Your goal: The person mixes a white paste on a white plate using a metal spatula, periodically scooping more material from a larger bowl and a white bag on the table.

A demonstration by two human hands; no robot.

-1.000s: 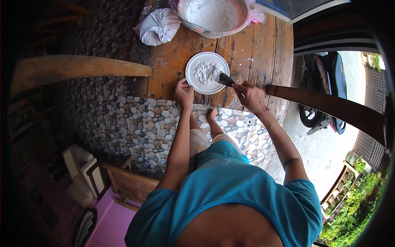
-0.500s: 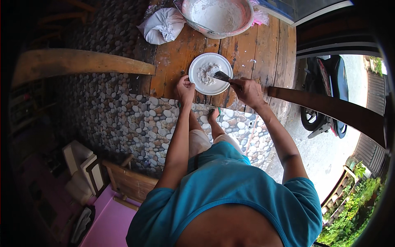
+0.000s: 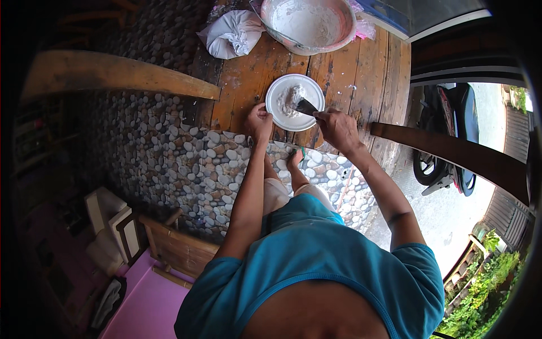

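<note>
A round white plate or lid (image 3: pixel 309 121) rests on the wooden table near its front edge. Thick white paste (image 3: pixel 288 101) lies heaped in its middle. My left hand (image 3: pixel 259 123) grips the near left rim, fingers curled at the edge. In my right hand (image 3: pixel 339 131) is a putty knife (image 3: pixel 306 107) with a dark blade, held from the right side. Its blade touches the right side of the paste, and my fingers hide most of the handle.
Behind the plate stand a white-smeared bucket (image 3: pixel 345 42) and a tied white bag (image 3: pixel 232 35). Wooden posts flank the table (image 3: pixel 372 68), left (image 3: pixel 124 70) and right (image 3: pixel 446 148). A motorcycle (image 3: pixel 451 135) is parked at the right; a bamboo chair (image 3: pixel 178 246) stands behind me.
The paste has been pushed from a wide spread into a narrower, taller heap. The knife blade has turned slightly. My left hand stays on the rim, and the whole view has shifted a little.
</note>
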